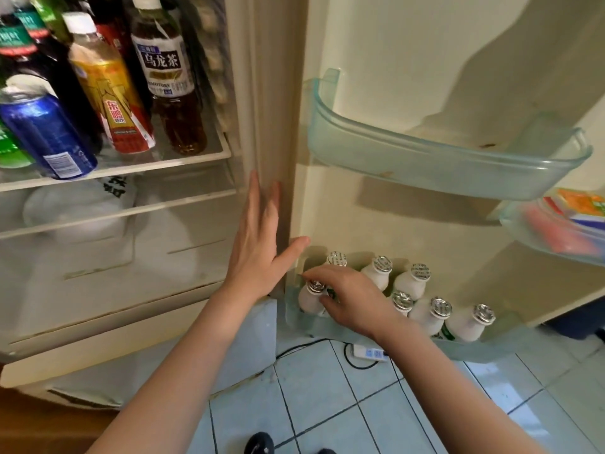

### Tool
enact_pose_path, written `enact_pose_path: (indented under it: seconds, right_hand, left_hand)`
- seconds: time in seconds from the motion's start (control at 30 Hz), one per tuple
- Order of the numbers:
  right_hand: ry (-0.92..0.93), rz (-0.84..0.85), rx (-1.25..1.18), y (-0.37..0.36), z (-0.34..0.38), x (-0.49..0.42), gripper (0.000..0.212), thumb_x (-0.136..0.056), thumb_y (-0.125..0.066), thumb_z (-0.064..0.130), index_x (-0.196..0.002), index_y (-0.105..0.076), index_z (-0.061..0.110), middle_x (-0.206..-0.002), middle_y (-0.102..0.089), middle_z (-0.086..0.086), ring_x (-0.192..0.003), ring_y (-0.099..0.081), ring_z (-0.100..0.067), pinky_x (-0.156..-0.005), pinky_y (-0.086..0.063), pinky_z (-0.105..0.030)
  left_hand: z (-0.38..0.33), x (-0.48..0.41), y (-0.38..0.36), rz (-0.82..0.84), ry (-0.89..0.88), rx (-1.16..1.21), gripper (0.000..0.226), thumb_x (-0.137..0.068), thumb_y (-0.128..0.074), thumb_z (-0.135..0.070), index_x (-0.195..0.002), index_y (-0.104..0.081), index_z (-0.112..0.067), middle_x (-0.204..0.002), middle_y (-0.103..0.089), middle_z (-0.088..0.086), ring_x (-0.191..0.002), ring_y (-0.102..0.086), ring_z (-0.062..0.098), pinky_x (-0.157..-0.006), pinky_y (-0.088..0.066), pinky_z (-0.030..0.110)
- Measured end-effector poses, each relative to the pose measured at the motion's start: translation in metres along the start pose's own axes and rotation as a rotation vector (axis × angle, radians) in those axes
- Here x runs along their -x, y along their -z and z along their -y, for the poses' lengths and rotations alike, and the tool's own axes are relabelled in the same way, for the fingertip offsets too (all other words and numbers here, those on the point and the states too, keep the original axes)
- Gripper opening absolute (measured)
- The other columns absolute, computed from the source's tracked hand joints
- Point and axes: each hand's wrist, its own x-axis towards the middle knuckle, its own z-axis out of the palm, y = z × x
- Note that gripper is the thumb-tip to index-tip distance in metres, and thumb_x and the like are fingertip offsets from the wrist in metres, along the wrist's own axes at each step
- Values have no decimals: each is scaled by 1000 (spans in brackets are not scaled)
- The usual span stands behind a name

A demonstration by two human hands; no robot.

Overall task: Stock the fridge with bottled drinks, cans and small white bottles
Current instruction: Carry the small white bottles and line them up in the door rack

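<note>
Several small white bottles with foil caps stand in the lowest door bin (484, 350) of the open fridge. My right hand (347, 298) reaches into that bin and its fingers curl round the leftmost small white bottle (311, 298). Another white bottle (471, 322) stands at the right end of the row. My left hand (258, 244) lies flat with straight fingers against the fridge's front edge beside the door hinge. On the fridge shelf (137, 168) at upper left stand a dark tea bottle (167, 73), a yellow drink bottle (108, 90) and a blue can (45, 136).
A clear door bin (442, 165) above holds nothing. Further right, another clear bin (520, 234) holds colourful packets. White bags lie in the lower fridge compartment (85, 211). A power strip (368, 352) with black cables lies on the tiled floor under the door.
</note>
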Motion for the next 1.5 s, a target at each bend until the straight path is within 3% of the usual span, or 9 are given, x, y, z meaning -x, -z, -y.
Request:
enact_pose_path:
  seconds: [0.17,0.3,0.4,0.5,0.6,0.73,1.07,1.17,1.5]
  right_hand:
    - [-82,-41,-59,5,-5,-3,38,-80,-70,14,-117,-66,23,-113,-68,6,-99,-63,-12,-85,-49,-29]
    - [-117,-135,-43,0,-3,-5,31,-75,-77,25,-104,-70,18,-98,-71,2,-87,-64,-13,-77,-50,-34]
    - [-137,-232,-16,-9,3,-5,27,-72,-78,30,-95,-70,17,-88,-70,4,-79,-62,-13,-69,-50,-34]
    - [-179,-290,74,-16,7,-5,26,-75,-72,38,-94,-67,22,-87,-67,7,-79,-61,-12,-65,-47,-29]
    - [-169,-288,109,-18,7,-3,29,-77,-70,38,-99,-66,20,-92,-67,6,-83,-62,-14,-65,-44,-26]
    - [-125,-181,141,-16,6,0,36,-80,-70,30,-113,-64,17,-106,-70,2,-96,-65,-21,-75,-51,-35]
    - [-282,-316,131,-26,6,-3,32,-72,-72,49,-86,-63,21,-72,-65,7,-66,-59,-14,-54,-38,-26]
    - [-303,-317,128,-27,4,-4,34,-69,-72,51,-84,-62,22,-71,-64,7,-65,-58,-13,-54,-38,-26]
    - [-313,-307,99,-27,3,-4,36,-69,-73,53,-85,-64,22,-71,-64,8,-67,-58,-12,-55,-37,-26]
  left_hand:
    - [13,-3,-17,-92,-82,20,83,-86,-47,-52,-146,3,-25,-151,9,17,-142,3,20,-115,-2,17]
    - [21,-3,-28,-162,-116,21,78,-90,-39,-60,-146,3,-25,-150,6,19,-142,5,15,-115,-4,21]
    - [24,-3,-33,-193,-130,42,75,-90,-35,-61,-146,-2,-24,-150,3,21,-143,-2,21,-115,-8,25]
    - [25,-3,-39,-231,-149,46,70,-92,-33,-59,-145,-7,-21,-149,-3,28,-142,-11,29,-115,-15,33]
    - [25,-5,-44,-272,-161,49,67,-93,-29,-59,-144,-12,-19,-147,-5,31,-141,-14,30,-116,-13,32]
    - [25,-4,-47,-289,-160,66,69,-93,-27,-59,-142,-21,-10,-146,-11,39,-143,-11,29,-116,-11,32]
    - [28,-4,-51,-302,-172,62,70,-94,-27,-58,-142,-22,-8,-145,-13,41,-144,-9,28,-116,-15,36]
    - [28,-4,-50,-303,-165,75,70,-94,-28,-58,-142,-22,-7,-145,-12,41,-143,-4,21,-116,-14,36]
    - [25,-2,-47,-295,-146,93,71,-94,-29,-58,-141,-22,-5,-145,-13,41,-142,-3,19,-117,-13,33]
